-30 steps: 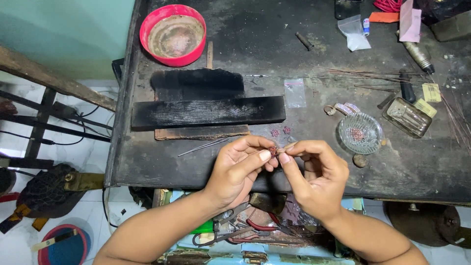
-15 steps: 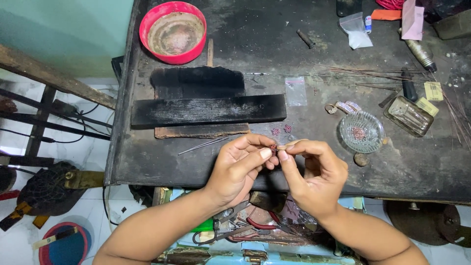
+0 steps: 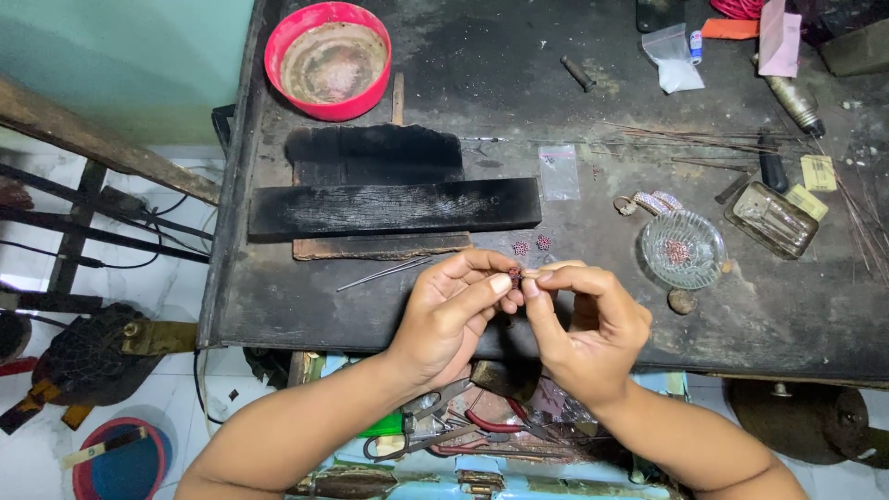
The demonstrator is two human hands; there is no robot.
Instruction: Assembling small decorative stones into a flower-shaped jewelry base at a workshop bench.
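Observation:
My left hand [image 3: 451,308] and my right hand [image 3: 585,321] meet over the near edge of a dark, scorched workbench [image 3: 278,306]. Between their fingertips they pinch a tiny reddish studded piece [image 3: 514,275]. Two more small reddish pieces [image 3: 532,245] lie on the bench just beyond the fingers. Thin metal needles [image 3: 384,272] rest to the left of my left hand. A round glass dish [image 3: 683,248] holding more reddish bits sits to the right of my right hand.
Charred black wooden blocks [image 3: 394,206] lie mid-bench, a red bowl [image 3: 328,59] at the back left. A rectangular glass tray [image 3: 771,218], thin wires [image 3: 704,139] and small plastic bags [image 3: 559,171] are at right. Scissors and pliers [image 3: 444,426] fill an open drawer below.
Both hands have stayed together at the bench edge; the fingers have shifted slightly around the small piece.

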